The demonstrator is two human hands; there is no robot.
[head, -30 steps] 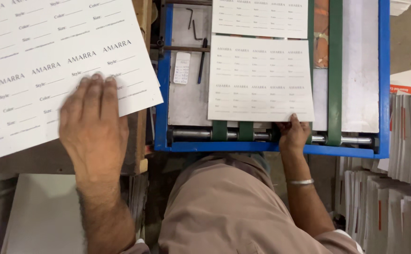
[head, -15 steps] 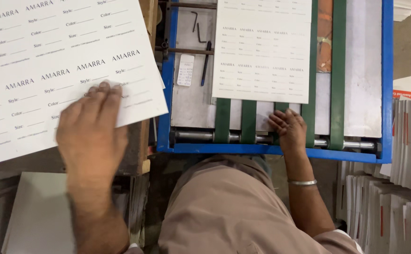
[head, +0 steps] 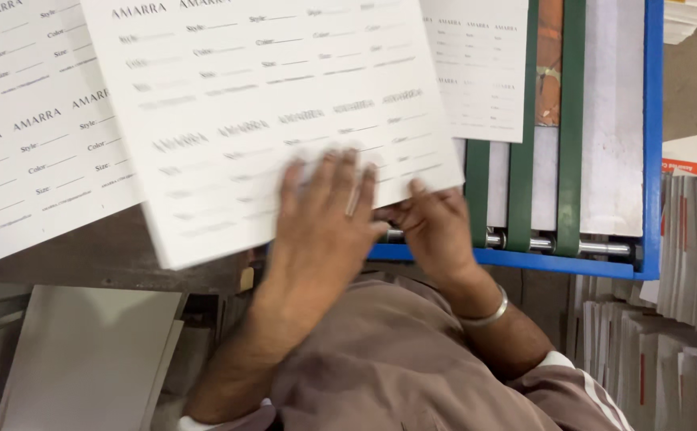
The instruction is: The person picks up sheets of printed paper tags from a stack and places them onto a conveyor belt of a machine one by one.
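My right hand [head: 436, 231] wears a plain silver bangle [head: 484, 313] at the wrist; my brown shirt [head: 396, 367] has white-striped sleeves; my left hand [head: 320, 231] is bare.

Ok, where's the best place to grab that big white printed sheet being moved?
Probably the near edge of the printed sheet, coming from the person's side. It lies flat, tilted, overhanging the table, and both hands, left and right, already meet it there.

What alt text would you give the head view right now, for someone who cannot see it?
A person's left hand lies flat on a white printed label sheet, blurred, over the near edge of a blue-framed feeder machine, with the right hand at the sheet's lower right corner. Another printed sheet lies on the machine's green belts; a sheet stack sits at left.
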